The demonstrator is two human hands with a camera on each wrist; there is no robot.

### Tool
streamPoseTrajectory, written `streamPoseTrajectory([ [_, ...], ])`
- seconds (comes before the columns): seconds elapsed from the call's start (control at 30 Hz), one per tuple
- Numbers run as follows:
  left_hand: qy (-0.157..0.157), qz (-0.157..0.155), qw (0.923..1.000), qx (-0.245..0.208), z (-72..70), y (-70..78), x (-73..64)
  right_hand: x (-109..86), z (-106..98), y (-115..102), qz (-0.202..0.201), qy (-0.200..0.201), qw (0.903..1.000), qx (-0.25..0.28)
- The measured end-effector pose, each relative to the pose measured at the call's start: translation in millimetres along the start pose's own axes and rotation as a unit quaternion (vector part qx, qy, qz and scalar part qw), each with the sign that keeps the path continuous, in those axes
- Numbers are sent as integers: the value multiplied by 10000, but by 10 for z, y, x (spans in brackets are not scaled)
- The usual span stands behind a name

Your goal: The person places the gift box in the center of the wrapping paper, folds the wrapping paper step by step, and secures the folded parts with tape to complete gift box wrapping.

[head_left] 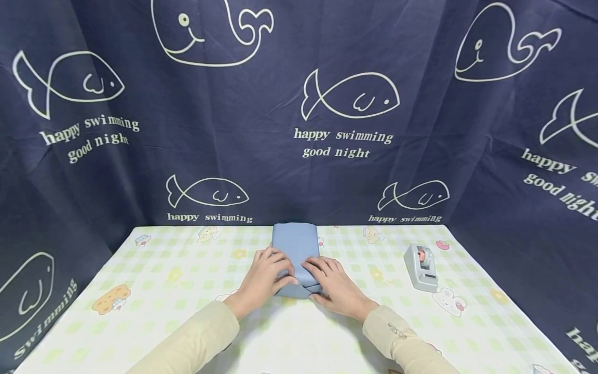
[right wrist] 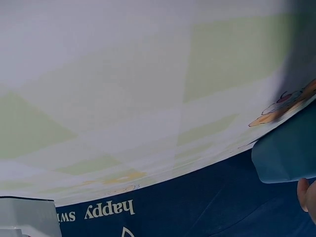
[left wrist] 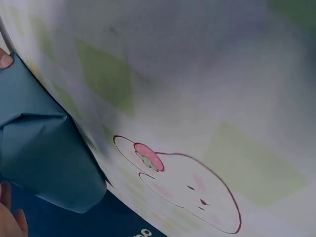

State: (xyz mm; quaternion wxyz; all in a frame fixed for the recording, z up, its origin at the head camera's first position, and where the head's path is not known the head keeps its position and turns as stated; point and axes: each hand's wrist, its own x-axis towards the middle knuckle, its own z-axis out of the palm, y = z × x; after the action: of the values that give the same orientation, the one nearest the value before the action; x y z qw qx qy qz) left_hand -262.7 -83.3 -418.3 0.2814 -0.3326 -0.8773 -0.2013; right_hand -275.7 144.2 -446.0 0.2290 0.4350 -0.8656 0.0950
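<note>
A box wrapped in blue paper [head_left: 295, 241] lies near the table's far edge, its near end covered by folded paper. My left hand [head_left: 267, 275] grips its near left corner, the thumb lying along the folded end. On the near right my right hand [head_left: 338, 285] holds the other corner, fingers bent over the top and thumb low at the end. In the left wrist view, creased folds show on the blue wrapping [left wrist: 44, 148], with fingertips at its edges. Only a corner of the wrapped box [right wrist: 284, 153] and a fingertip appear in the right wrist view.
A grey tape dispenser [head_left: 422, 267] with a roll of tape stands on the right side of the table. The tablecloth [head_left: 177, 301] is green-checked with cartoon prints. A dark blue curtain [head_left: 275, 156] hangs behind the table and along both sides.
</note>
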Motion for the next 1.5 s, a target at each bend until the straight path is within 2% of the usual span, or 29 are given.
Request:
streamPoseTrajectory([
  [0.1, 46, 7, 10000, 22, 11, -8, 0, -1, 10, 2, -6, 20, 10000, 12],
  [0.23, 206, 228, 9995, 94, 15, -20, 0, 3, 17, 1, -18, 10, 10000, 31],
  [0.33, 383, 491, 9979, 176, 14, -33, 5, 4, 15, 1, 1, -29, 10000, 34],
  [0.47, 608, 998, 9914, 586, 12, -62, -3, 3, 10, 1, 38, -92, 9999, 14],
  [0.57, 612, 1320, 9858, 837, 5, -100, -37, 4, 7, -3, 48, -127, 9999, -23],
  [0.7, 424, 1526, 9836, 869, -11, -171, -121, 5, 4, -10, 43, -144, 9999, -35],
  [0.87, 34, 1567, 9840, 845, -6, -255, -241, 8, 2, -13, 31, -165, 9998, -55],
  [1.03, -770, 1202, 9868, 770, 15, -279, -296, 15, 3, -8, 33, -151, 9999, -63],
  [1.13, -1025, 1045, 9861, 781, 17, -268, -291, 16, 3, -5, 36, -154, 9999, -59],
  [1.2, -1002, 1054, 9859, 822, 23, -265, -278, 14, 0, -6, 44, -150, 9999, -50],
  [1.37, -617, 1307, 9854, 899, 15, -241, -237, 10, -13, -7, 83, -144, 9999, 20],
  [1.5, -504, 1374, 9846, 956, 17, -234, -229, 5, -13, -6, 155, -187, 9997, 34],
])
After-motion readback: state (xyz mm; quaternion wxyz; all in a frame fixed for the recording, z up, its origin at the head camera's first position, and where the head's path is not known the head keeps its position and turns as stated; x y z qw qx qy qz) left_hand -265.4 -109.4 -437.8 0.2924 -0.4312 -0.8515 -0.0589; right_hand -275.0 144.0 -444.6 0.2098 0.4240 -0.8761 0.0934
